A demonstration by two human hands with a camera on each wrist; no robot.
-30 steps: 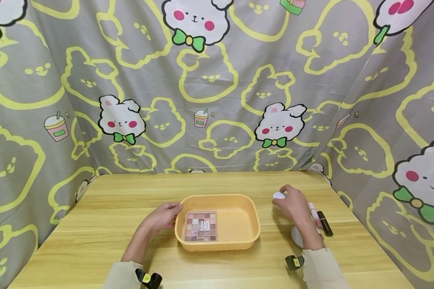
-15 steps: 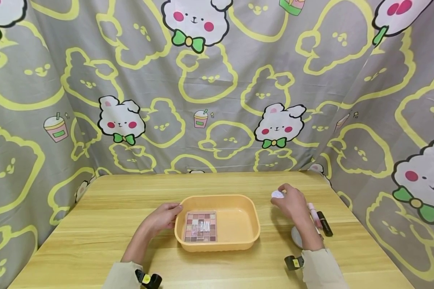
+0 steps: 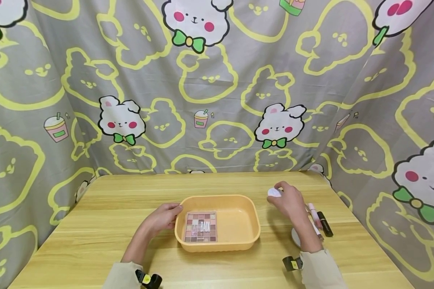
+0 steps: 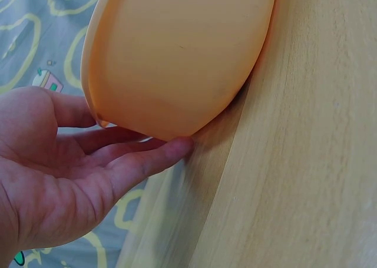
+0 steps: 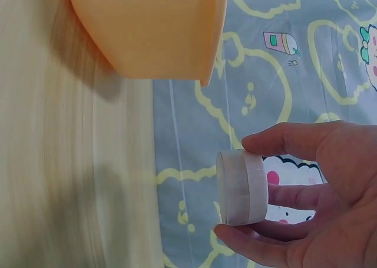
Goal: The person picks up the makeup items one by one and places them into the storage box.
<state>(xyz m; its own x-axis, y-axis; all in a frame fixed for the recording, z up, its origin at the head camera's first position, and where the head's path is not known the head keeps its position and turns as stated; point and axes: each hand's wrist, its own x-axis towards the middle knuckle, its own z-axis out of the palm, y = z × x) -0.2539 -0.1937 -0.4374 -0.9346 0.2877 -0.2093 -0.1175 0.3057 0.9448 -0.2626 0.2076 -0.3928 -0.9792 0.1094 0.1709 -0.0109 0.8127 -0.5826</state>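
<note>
Only head view shows palette [image 3: 201, 227] inside hand-held tray [image 3: 238, 226].

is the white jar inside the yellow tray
No, in the head view the right hand holds the white jar outside the yellow tray, off to its right.

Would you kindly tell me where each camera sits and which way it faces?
Head: on the person's head, facing forward and down over the pale wooden table to the grey patterned cloth curtain; the left hand, right hand and beige sleeves show.
Left wrist: on that wrist, facing one end of the rounded orange-yellow plastic tray; the left hand shows.
Right wrist: on that wrist, facing the small round white jar; the right hand shows, pinching it.
Shared: head and right wrist both show the jar.
</note>
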